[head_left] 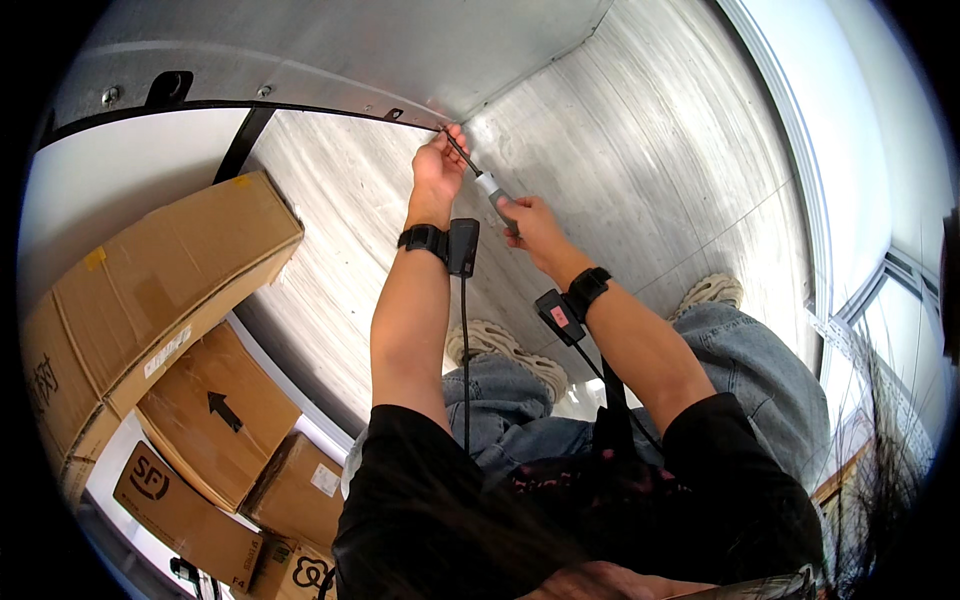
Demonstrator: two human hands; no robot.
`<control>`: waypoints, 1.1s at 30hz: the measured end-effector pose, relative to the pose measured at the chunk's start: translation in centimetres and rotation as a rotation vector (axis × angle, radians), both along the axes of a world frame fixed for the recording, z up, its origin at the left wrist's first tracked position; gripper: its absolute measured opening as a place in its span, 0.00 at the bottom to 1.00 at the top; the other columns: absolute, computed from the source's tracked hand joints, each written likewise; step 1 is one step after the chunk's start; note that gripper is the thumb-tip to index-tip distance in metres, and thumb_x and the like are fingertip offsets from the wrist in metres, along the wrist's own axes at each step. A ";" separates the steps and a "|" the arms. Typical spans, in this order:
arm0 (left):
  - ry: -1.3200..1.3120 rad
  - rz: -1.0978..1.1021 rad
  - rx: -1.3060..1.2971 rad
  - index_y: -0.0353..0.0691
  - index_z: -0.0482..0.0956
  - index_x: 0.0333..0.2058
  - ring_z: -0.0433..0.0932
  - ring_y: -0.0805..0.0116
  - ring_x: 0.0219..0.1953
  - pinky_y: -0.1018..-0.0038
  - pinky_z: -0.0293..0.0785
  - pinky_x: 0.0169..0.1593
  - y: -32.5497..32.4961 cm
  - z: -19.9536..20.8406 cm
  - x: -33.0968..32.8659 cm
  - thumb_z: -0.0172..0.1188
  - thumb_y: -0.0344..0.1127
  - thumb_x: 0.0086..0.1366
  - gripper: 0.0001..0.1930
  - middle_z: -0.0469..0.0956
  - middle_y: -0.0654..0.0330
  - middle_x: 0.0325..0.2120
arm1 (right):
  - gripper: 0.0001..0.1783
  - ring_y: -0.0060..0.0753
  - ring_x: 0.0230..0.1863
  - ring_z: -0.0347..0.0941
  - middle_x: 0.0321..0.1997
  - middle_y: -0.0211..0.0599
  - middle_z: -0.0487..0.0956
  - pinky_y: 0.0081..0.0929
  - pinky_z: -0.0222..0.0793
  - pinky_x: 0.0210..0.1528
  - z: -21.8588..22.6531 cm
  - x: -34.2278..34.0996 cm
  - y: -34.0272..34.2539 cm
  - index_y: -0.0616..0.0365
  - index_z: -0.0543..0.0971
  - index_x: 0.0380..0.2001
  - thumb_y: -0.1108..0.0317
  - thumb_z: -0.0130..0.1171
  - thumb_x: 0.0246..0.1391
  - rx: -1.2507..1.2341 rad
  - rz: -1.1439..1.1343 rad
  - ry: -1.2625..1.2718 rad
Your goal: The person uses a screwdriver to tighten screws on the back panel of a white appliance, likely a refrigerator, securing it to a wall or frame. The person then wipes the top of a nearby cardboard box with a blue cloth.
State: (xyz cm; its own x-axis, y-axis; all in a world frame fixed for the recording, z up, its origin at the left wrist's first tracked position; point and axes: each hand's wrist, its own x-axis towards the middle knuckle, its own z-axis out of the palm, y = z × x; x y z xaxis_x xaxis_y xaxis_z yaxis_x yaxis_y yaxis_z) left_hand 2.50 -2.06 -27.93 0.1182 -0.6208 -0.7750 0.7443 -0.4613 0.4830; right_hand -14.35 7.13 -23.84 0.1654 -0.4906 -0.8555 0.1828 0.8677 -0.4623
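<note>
Fingers [510, 208] of the right hand [540, 232] grip a screwdriver [493, 188], its shaft reaching toward the edge of a metal panel [360, 60], where the left hand [438, 172] curls near the tip; whether it pinches anything cannot be told. Cardboard boxes [180, 255] lie leftward.

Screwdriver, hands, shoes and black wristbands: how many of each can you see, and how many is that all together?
Screwdriver: 1
Hands: 2
Shoes: 2
Black wristbands: 2
Total: 7
</note>
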 end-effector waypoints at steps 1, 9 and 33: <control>-0.003 0.004 0.000 0.38 0.72 0.40 0.71 0.71 0.31 0.75 0.69 0.38 0.0 0.1 -0.1 0.41 0.34 0.68 0.11 0.76 0.63 0.32 | 0.21 0.29 0.27 0.69 0.29 0.36 0.72 0.29 0.69 0.30 -0.1 0.3 0.2 0.65 0.69 0.41 0.55 0.51 0.57 -0.018 0.017 0.022; -0.005 0.024 0.007 0.38 0.71 0.40 0.70 0.71 0.29 0.74 0.68 0.36 -0.2 0.2 -0.4 0.38 0.35 0.69 0.13 0.75 0.64 0.31 | 0.20 0.31 0.26 0.70 0.31 0.38 0.71 0.29 0.68 0.29 -0.6 -0.1 -0.3 0.63 0.70 0.37 0.53 0.50 0.58 0.095 0.035 -0.091; -0.024 0.076 0.026 0.36 0.71 0.38 0.69 0.71 0.29 0.74 0.69 0.35 -0.3 0.7 -0.9 0.39 0.34 0.68 0.12 0.74 0.62 0.30 | 0.24 0.26 0.22 0.66 0.27 0.34 0.69 0.26 0.64 0.23 -0.2 -0.7 -0.2 0.60 0.70 0.37 0.46 0.47 0.58 0.153 0.046 -0.120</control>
